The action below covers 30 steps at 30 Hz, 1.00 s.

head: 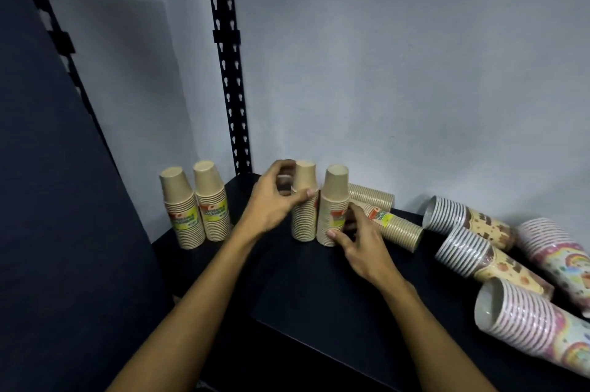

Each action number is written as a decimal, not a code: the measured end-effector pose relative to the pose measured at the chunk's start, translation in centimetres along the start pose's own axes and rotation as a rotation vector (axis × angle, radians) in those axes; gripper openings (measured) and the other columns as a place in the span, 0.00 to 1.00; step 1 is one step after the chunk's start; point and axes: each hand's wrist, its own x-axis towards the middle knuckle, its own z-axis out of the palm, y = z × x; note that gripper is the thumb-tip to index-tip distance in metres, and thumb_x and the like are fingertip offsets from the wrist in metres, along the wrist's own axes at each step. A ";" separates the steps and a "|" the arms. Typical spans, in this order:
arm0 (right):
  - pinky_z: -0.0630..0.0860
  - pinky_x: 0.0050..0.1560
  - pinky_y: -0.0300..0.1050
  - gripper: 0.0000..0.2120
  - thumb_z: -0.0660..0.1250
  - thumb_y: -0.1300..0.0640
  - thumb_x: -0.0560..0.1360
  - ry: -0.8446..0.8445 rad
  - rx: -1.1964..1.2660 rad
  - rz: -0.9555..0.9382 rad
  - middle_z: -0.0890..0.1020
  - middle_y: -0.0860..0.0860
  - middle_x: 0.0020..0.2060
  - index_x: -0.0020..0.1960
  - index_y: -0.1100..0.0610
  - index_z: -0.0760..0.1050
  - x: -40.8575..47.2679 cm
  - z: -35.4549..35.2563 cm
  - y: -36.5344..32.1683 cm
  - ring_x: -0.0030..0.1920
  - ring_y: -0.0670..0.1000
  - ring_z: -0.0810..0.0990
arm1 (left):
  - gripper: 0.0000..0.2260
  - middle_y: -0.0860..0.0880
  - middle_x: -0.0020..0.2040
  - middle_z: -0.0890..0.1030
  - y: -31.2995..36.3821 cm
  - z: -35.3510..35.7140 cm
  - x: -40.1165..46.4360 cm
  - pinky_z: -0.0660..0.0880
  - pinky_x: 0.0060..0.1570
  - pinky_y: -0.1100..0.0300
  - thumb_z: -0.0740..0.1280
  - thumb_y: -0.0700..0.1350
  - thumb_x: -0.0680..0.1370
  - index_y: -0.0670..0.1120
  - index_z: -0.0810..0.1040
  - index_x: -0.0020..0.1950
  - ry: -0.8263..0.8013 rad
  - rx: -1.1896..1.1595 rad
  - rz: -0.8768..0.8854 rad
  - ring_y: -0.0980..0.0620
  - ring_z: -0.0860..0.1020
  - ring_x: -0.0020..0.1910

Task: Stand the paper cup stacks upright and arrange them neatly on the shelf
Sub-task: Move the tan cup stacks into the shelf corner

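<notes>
Four kraft cup stacks stand upright on the shelf [319, 289]: a pair at the far left [198, 206], and two mid-shelf, the third stack [303, 203] in the left hand's [271, 203] curled grip, the fourth stack [333, 206] pinched low by the right hand [357, 240]. These two touch, so a careless nudge could topple both, likely onto the lying stacks [392, 225] just behind; the patterned stacks [479, 241] farther right lie flat too.

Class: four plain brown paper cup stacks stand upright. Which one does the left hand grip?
The third brown stack from the left: the left hand curls around it; its right neighbour meets only the right hand.
</notes>
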 end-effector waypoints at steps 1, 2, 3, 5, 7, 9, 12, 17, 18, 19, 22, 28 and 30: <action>0.77 0.60 0.38 0.29 0.73 0.56 0.77 0.002 0.002 -0.009 0.80 0.48 0.63 0.74 0.53 0.67 0.0 0.1 0.2 0.57 0.43 0.79 | 0.32 0.55 0.60 0.79 -0.5 0.5 -0.6 0.79 0.55 0.63 0.82 0.49 0.68 0.52 0.71 0.67 0.010 -0.022 -0.013 0.59 0.80 0.59; 0.77 0.62 0.41 0.29 0.74 0.55 0.76 0.001 0.002 -0.006 0.79 0.47 0.63 0.74 0.52 0.67 0.0 0.1 0.2 0.59 0.44 0.79 | 0.34 0.58 0.60 0.78 -1.0 1.1 -1.2 0.78 0.56 0.65 0.82 0.50 0.67 0.54 0.68 0.67 0.003 -0.035 -0.034 0.61 0.79 0.59; 0.77 0.63 0.43 0.30 0.74 0.53 0.76 -0.006 0.014 -0.007 0.79 0.47 0.64 0.74 0.51 0.67 0.1 0.1 0.4 0.62 0.45 0.78 | 0.35 0.58 0.61 0.78 -1.6 1.8 -1.9 0.77 0.57 0.65 0.82 0.50 0.67 0.54 0.67 0.68 -0.008 -0.057 -0.061 0.63 0.79 0.58; 0.73 0.65 0.42 0.34 0.75 0.53 0.75 -0.052 0.067 0.015 0.76 0.44 0.67 0.76 0.49 0.64 0.2 -0.4 0.0 0.66 0.44 0.75 | 0.33 0.54 0.62 0.79 -2.9 2.7 -3.0 0.78 0.60 0.63 0.82 0.48 0.67 0.50 0.68 0.66 0.009 -0.144 -0.108 0.63 0.80 0.58; 0.73 0.67 0.45 0.37 0.76 0.55 0.75 -0.102 0.130 0.032 0.74 0.43 0.70 0.78 0.47 0.61 0.4 -0.8 -0.1 0.69 0.44 0.73 | 0.29 0.50 0.61 0.81 -3.8 3.0 -3.5 0.78 0.60 0.62 0.81 0.47 0.68 0.46 0.72 0.64 0.042 -0.215 -0.118 0.58 0.81 0.60; 0.74 0.69 0.50 0.34 0.75 0.58 0.75 -0.127 0.156 0.038 0.76 0.43 0.69 0.76 0.46 0.64 0.6 -0.9 0.1 0.70 0.44 0.74 | 0.25 0.49 0.61 0.83 -4.2 2.9 -4.0 0.77 0.62 0.59 0.79 0.45 0.71 0.44 0.76 0.65 0.043 -0.239 -0.100 0.56 0.80 0.62; 0.74 0.70 0.53 0.31 0.75 0.60 0.75 -0.111 0.162 0.056 0.79 0.43 0.65 0.74 0.50 0.68 0.7 -0.6 0.3 0.66 0.42 0.77 | 0.23 0.50 0.62 0.82 -4.4 2.7 -4.4 0.76 0.65 0.57 0.75 0.43 0.74 0.44 0.77 0.68 0.022 -0.234 -0.085 0.56 0.80 0.63; 0.72 0.70 0.44 0.32 0.76 0.58 0.74 -0.066 0.148 0.052 0.77 0.42 0.65 0.73 0.51 0.67 0.6 0.1 -0.3 0.62 0.37 0.74 | 0.24 0.50 0.62 0.82 -4.5 2.6 -4.7 0.76 0.62 0.60 0.72 0.39 0.77 0.46 0.71 0.73 0.028 -0.255 -0.076 0.55 0.80 0.62; 0.71 0.70 0.44 0.34 0.77 0.57 0.73 -0.075 0.144 0.052 0.76 0.42 0.66 0.74 0.51 0.66 0.7 0.1 -0.3 0.63 0.39 0.74 | 0.24 0.49 0.62 0.82 -4.7 2.6 -4.7 0.77 0.62 0.60 0.72 0.39 0.78 0.47 0.71 0.72 0.033 -0.259 -0.081 0.55 0.81 0.61; 0.70 0.70 0.44 0.36 0.77 0.57 0.73 -0.089 0.144 0.054 0.75 0.43 0.67 0.76 0.51 0.65 0.7 0.0 -0.2 0.66 0.41 0.73 | 0.22 0.49 0.62 0.81 -4.7 2.6 -4.7 0.76 0.63 0.60 0.71 0.38 0.78 0.47 0.71 0.71 0.032 -0.262 -0.085 0.56 0.80 0.61; 0.69 0.73 0.51 0.37 0.77 0.57 0.73 -0.118 0.139 0.062 0.75 0.44 0.69 0.76 0.50 0.64 0.9 -0.2 0.1 0.69 0.45 0.73 | 0.19 0.51 0.63 0.81 -4.6 2.6 -4.7 0.75 0.65 0.61 0.69 0.39 0.80 0.43 0.72 0.71 0.013 -0.241 -0.095 0.60 0.79 0.63; 0.72 0.69 0.43 0.35 0.78 0.57 0.72 -0.069 0.127 0.062 0.76 0.41 0.63 0.73 0.51 0.66 0.6 0.3 -0.2 0.63 0.41 0.74 | 0.16 0.53 0.64 0.81 -4.9 2.4 -4.7 0.74 0.65 0.61 0.64 0.39 0.83 0.44 0.72 0.72 -0.036 -0.257 -0.137 0.59 0.77 0.65; 0.70 0.68 0.42 0.39 0.79 0.55 0.71 -0.074 0.140 0.066 0.74 0.42 0.65 0.76 0.51 0.63 0.6 0.2 -0.1 0.67 0.43 0.72 | 0.17 0.52 0.65 0.81 -4.9 2.3 -4.7 0.73 0.65 0.62 0.63 0.41 0.84 0.45 0.72 0.73 -0.060 -0.264 -0.150 0.59 0.77 0.66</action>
